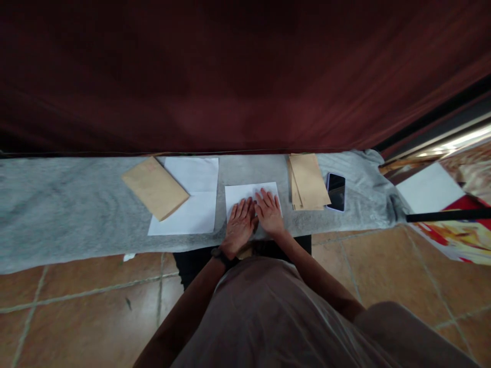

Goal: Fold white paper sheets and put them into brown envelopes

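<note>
A white sheet of paper (249, 191) lies on the grey cloth in front of me. My left hand (241, 221) rests flat on its lower left part, fingers spread a little. Beside it, my right hand (269, 212) lies flat on the right part, its fingers apart. The two hands meet or nearly meet at the thumbs. To the left are larger white sheets with a crease (199, 204), partly covered by a tilted brown envelope (153, 186). Several brown envelopes (310, 181) are stacked loosely to the right of my hands.
A phone (336, 191) lies right of the envelope stack, touching or nearly touching it. The long surface is covered with grey cloth (76, 204). Behind it hangs a dark red curtain (238, 92). At the far right are a white sheet (430, 188) and a colourful printed bag or packet (460, 235).
</note>
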{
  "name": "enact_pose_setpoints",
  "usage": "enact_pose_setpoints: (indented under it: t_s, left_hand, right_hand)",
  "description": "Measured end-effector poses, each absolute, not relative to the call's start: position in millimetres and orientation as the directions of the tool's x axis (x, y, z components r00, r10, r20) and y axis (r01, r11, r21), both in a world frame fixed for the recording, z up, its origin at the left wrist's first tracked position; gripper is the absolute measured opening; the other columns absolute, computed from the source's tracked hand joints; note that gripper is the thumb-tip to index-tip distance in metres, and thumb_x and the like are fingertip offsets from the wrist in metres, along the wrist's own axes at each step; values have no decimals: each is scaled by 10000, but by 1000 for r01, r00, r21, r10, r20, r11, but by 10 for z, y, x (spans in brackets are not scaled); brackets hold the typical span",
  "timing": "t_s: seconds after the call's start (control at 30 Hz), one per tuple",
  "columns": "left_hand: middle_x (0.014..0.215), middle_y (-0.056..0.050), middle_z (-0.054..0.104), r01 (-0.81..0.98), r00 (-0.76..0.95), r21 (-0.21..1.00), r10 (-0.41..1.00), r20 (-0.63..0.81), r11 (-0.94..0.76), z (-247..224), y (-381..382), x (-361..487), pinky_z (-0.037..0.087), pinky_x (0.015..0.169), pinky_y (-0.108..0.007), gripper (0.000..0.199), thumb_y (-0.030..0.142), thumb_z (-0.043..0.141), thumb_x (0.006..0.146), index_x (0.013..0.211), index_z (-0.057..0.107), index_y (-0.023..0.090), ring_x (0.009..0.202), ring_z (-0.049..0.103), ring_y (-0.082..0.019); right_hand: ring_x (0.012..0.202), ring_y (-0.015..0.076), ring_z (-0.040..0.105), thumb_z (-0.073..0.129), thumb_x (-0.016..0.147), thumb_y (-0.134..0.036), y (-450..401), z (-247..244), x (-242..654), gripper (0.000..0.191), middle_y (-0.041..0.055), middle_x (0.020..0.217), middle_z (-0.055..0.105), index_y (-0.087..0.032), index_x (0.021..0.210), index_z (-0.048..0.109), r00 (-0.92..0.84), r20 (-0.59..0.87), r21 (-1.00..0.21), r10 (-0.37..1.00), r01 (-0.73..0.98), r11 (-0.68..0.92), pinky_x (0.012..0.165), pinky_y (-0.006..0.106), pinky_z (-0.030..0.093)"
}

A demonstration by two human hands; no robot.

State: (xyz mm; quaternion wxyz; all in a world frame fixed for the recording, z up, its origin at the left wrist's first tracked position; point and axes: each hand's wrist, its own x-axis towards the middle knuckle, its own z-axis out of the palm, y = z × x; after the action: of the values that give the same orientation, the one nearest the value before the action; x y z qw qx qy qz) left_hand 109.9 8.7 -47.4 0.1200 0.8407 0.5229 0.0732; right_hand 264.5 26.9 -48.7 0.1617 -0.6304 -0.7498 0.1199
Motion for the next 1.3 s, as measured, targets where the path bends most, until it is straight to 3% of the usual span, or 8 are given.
enact_pose_setpoints:
  t_s: [0.17, 0.4, 0.67, 0.8, 0.93, 1.03, 1.13, 1.3]
  left_hand:
    - [1633, -141, 348, 857, 466, 257, 885, -20, -446, -493, 83, 1089, 142, 1284, -504, 583, 259, 387, 1003, 1559, 361, 88, 1573, 118, -263]
    - [1662, -75, 290, 875, 406, 275, 913, 28, -398, -477, 47, 1022, 144, 1289, -470, 606, 374, 369, 1030, 1591, 312, 151, 1568, 162, -234]
    - [1654, -136, 284, 922, 280, 269, 959, 28, -277, -528, -94, 847, 177, 1277, -478, 661, 450, 363, 1035, 1593, 289, 102, 1558, 204, -259]
    - [1657, -139, 275, 933, 242, 268, 970, 30, -241, -533, -129, 858, 190, 1274, -479, 659, 442, 365, 1033, 1592, 289, 102, 1559, 197, -262]
    - [1654, -152, 276, 935, 237, 261, 970, 46, -241, -519, -135, 880, 187, 1275, -476, 655, 447, 359, 1037, 1578, 317, 80, 1560, 192, -265]
    - [1653, -157, 278, 930, 237, 275, 970, 55, -243, -517, -141, 879, 191, 1273, -482, 649, 446, 351, 1041, 1573, 324, 74, 1559, 195, -269]
    - [1648, -166, 293, 918, 243, 307, 968, 66, -251, -523, -149, 868, 193, 1271, -493, 654, 457, 350, 1043, 1573, 319, 74, 1557, 202, -276]
    - [1654, -168, 291, 858, 215, 446, 967, 134, -253, -527, -142, 827, 228, 1263, -504, 644, 440, 361, 1049, 1598, 255, 121, 1558, 200, -278]
  right_hand:
    - [1510, 249, 308, 335, 1070, -348, 301, -502, 2488, 503, 88, 1623, 381, -183, 1532, 445, -273, 67, -386, 960, 880, 278, 1244, 480, 216]
    - [1503, 278, 313, 380, 1056, -362, 192, -601, 2749, 531, 112, 1629, 363, -168, 1549, 411, -222, 107, -309, 969, 919, 245, 1234, 503, 223]
    - [1399, 367, 426, 420, 1010, -337, 165, -562, 2994, 615, 257, 1566, 402, -43, 1544, 339, 13, 113, -325, 994, 945, 25, 1098, 526, 383]
    - [1157, 365, 596, 473, 973, -327, 280, -434, 3017, 610, 262, 1338, 593, -40, 1506, 393, 105, 38, -295, 994, 951, -90, 985, 478, 459]
    - [1053, 348, 637, 518, 939, -313, 356, -364, 3000, 525, 237, 1175, 646, -59, 1399, 504, 199, -2, -274, 980, 942, -192, 910, 438, 486]
    - [1045, 324, 645, 524, 906, -280, 373, -372, 3017, 429, 205, 1131, 669, -89, 1287, 564, 239, -7, -356, 971, 907, -226, 913, 419, 488]
    - [967, 258, 656, 519, 878, -279, 379, -376, 3056, 289, 120, 1031, 701, -152, 1112, 630, 240, -50, -543, 969, 808, -228, 867, 364, 503]
    - [737, 175, 626, 555, 894, -401, 420, -105, 3071, 228, 15, 809, 685, -193, 932, 639, 187, -50, -884, 981, 449, -131, 684, 286, 517]
